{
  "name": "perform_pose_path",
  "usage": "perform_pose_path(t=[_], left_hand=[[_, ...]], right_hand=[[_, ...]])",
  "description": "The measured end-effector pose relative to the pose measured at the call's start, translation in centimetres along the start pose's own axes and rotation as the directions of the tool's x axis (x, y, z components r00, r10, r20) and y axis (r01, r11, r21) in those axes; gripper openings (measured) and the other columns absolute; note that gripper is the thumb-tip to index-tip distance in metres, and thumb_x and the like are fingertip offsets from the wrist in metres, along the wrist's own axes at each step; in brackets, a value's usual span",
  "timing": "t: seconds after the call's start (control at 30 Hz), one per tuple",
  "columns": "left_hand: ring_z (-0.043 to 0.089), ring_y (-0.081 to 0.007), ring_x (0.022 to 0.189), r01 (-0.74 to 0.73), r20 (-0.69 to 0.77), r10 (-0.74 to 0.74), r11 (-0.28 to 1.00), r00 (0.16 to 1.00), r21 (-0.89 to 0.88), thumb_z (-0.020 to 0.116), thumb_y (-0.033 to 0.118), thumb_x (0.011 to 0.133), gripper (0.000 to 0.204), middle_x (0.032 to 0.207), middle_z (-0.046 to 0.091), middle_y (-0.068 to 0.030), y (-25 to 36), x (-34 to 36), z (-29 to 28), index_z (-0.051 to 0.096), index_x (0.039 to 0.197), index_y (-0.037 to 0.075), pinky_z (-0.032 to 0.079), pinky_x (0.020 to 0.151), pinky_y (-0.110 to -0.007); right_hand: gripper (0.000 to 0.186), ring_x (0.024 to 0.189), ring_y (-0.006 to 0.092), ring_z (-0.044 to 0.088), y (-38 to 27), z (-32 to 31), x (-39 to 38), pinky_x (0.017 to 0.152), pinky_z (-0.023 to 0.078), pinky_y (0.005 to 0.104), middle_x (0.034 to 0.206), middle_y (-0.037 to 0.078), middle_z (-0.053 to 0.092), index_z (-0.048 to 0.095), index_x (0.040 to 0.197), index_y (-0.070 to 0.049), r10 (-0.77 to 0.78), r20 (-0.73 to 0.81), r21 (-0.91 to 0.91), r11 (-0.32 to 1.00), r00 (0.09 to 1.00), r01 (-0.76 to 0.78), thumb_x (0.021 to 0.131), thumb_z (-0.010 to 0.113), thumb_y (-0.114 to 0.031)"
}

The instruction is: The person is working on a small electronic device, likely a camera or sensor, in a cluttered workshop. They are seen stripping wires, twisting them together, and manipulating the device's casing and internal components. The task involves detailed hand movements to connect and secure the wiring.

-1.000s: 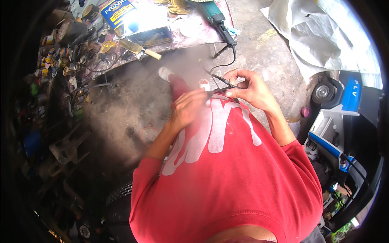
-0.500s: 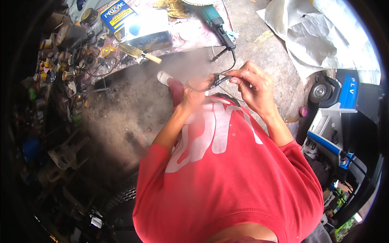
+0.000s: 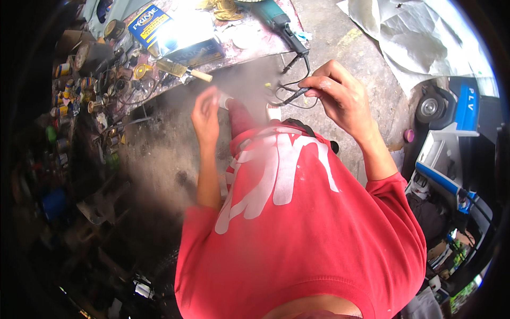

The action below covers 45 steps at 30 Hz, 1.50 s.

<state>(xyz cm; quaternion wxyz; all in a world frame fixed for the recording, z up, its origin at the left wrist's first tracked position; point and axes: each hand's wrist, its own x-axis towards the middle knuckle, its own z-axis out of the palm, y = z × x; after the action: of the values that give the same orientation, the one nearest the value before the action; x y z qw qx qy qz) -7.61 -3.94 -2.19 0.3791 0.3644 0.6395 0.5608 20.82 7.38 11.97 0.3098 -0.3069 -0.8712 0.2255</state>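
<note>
My right hand (image 3: 342, 98) pinches a black power cord (image 3: 295, 97) between thumb and fingers, over the gap between table and body. The cord loops below the hand and runs up to a teal power tool (image 3: 276, 18) with a black handle, lying at the table's right edge. Nothing shows clearly in my left hand (image 3: 206, 114), which is raised apart from the cord, just below the wooden handle of a flat paintbrush (image 3: 183, 69). Its fingers look bent, but haze and blur hide how far they close.
On the cluttered table (image 3: 249, 56) stand a blue-and-yellow can (image 3: 150, 24) and a box (image 3: 199, 52). Jars and small tins (image 3: 66, 95) crowd the left. A pale sheet (image 3: 419, 37) lies on the concrete floor at upper right, above a blue-and-black wheeled case (image 3: 446, 114).
My left hand has left the cord and moved left and up toward the brush. My right hand keeps hold of the cord, slightly higher and farther right, and the cord now hangs in loops.
</note>
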Motion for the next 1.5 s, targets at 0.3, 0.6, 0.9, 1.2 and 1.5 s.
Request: perform_pose_path(t=[0.3, 0.6, 0.9, 1.2, 1.5], left_hand=[[0.064, -0.0124, 0.098, 0.397, 0.869, 0.048, 0.876, 0.492, -0.273, 0.050, 0.019, 0.103, 0.035, 0.109, 0.066, -0.0076, 8.0, 1.8, 7.6, 0.055, 0.134, 0.004, 0.055, 0.076, -0.028], [0.043, -0.0033, 0.062, 0.422, 0.876, -0.319, 0.894, 0.362, 0.151, 0.047, 0.004, 0.098, 0.044, 0.085, 0.060, 0.0038, 9.4, 1.4, 11.7, 0.050, 0.142, 0.005, 0.039, 0.055, -0.020], [0.070, -0.0134, 0.087, 0.354, 0.607, -0.405, 0.911, 0.684, 0.210, 0.067, -0.003, 0.086, 0.059, 0.094, 0.073, -0.0108, 9.5, 1.6, 11.4, 0.052, 0.142, 0.006, 0.057, 0.070, -0.026], [0.072, -0.0141, 0.084, -0.008, 0.834, -0.057, 0.997, 0.548, 0.073, 0.068, -0.010, 0.081, 0.066, 0.092, 0.076, -0.0112, 10.4, 6.1, 8.4, 0.052, 0.143, 0.006, 0.058, 0.078, -0.028], [0.074, -0.0147, 0.084, -0.327, 0.947, 0.152, 0.944, 0.282, -0.054, 0.069, -0.008, 0.079, 0.058, 0.091, 0.077, -0.0105, 10.2, 13.4, 3.4, 0.061, 0.135, 0.006, 0.059, 0.076, -0.027]], right_hand=[[0.016, 0.074, 0.0216, 0.062, 0.3, -1.7, -0.8, 0.062, 0.050, 0.0322, 0.082, 0.006, 0.058, 0.072, 0.093, -0.004, 0.069, 0.041, 0.196, 0.978, 0.997, -0.076, 0.078, 0.076, -0.003], [0.026, 0.088, 0.0213, 0.065, -0.7, 2.4, -6.2, 0.070, 0.057, 0.0334, 0.095, 0.004, 0.052, 0.073, 0.097, -0.005, 0.220, 0.209, 0.457, 0.839, 0.953, -0.294, 0.074, 0.075, 0.007], [0.029, 0.081, 0.0180, 0.069, -1.1, 4.1, -8.3, 0.066, 0.055, 0.0293, 0.097, 0.009, 0.061, 0.053, 0.097, -0.001, 0.620, 0.205, 0.502, 0.598, 0.758, -0.625, 0.078, 0.071, 0.012], [0.040, 0.062, 0.0111, 0.064, -1.4, 8.5, -5.2, 0.052, 0.049, 0.0248, 0.095, 0.011, 0.066, 0.054, 0.120, -0.001, 0.731, 0.380, 0.637, 0.238, 0.567, -0.733, 0.083, 0.068, 0.010], [0.021, 0.046, 0.0007, 0.038, -4.6, 16.2, -0.4, 0.041, 0.028, 0.0180, 0.074, -0.001, 0.059, 0.058, 0.117, 0.004, 0.914, 0.355, 0.860, -0.236, 0.198, -0.452, 0.098, 0.052, -0.003]])
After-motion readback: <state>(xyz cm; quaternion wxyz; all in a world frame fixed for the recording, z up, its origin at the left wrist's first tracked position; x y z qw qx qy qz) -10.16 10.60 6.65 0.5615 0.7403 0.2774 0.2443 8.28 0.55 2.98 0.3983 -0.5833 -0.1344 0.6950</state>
